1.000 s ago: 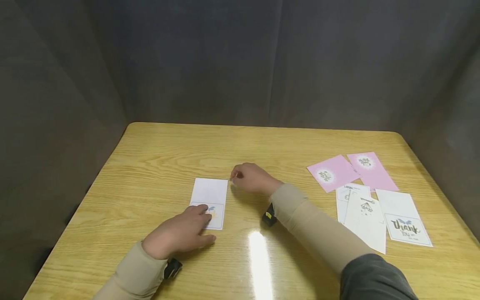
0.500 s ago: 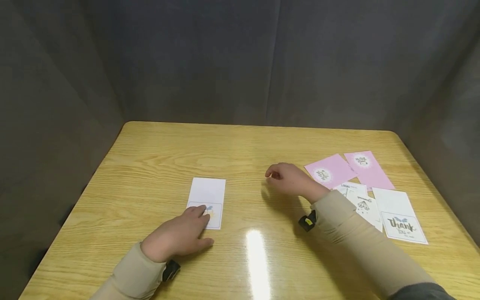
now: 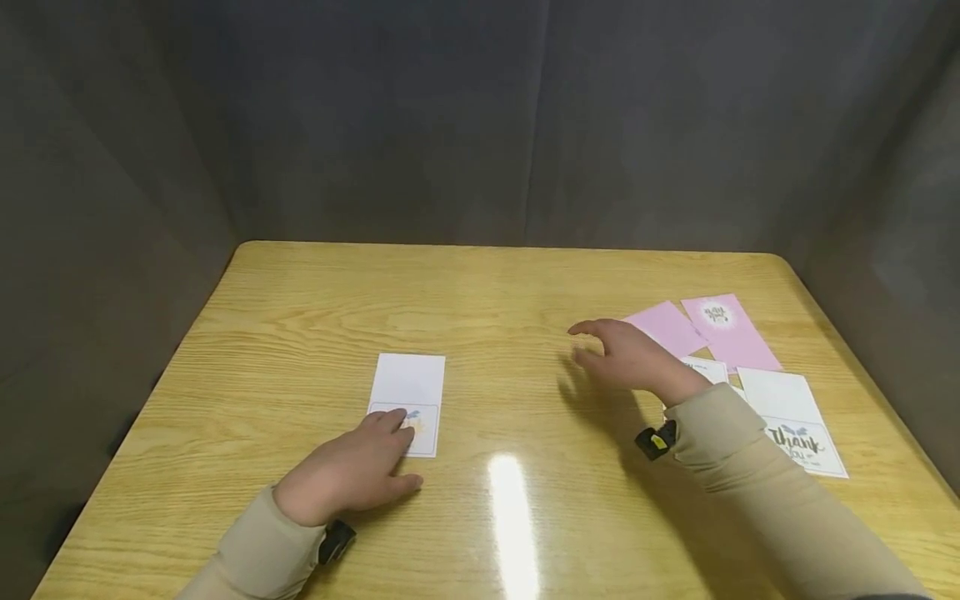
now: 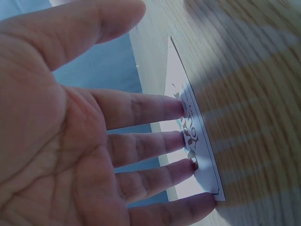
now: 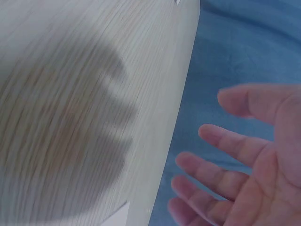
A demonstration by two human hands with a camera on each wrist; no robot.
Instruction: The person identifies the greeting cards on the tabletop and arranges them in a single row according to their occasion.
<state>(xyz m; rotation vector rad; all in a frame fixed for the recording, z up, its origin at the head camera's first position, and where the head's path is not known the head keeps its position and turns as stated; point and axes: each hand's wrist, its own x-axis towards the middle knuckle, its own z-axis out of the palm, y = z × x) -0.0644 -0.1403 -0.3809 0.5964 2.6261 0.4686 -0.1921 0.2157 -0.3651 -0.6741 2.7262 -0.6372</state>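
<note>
A white card (image 3: 408, 379) with a bordered print on its near half lies flat on the table, left of the middle. My left hand (image 3: 348, 471) rests its straight fingertips on that printed half, covering part of it. In the left wrist view the fingers spread across the card's lettering (image 4: 202, 160), thumb held away. My right hand (image 3: 630, 354) hovers over the table beside the cards on the right, with fingers parted and nothing in them. Its wrist view shows the bare palm and loosely bent fingers (image 5: 221, 141), with a shadow on the wood below.
Two pink cards (image 3: 738, 337) lie at the right rear, one partly behind my right hand. Nearer is a white "thank you" card (image 3: 780, 396); other white cards (image 3: 708, 367) beside it are mostly hidden by my right arm. Dark curtains (image 3: 375, 125) surround the wooden table (image 3: 487, 300).
My right hand has moved right, from beside the white card's far corner toward the cards on the right, and its fingers have spread apart. My left hand stays on the card.
</note>
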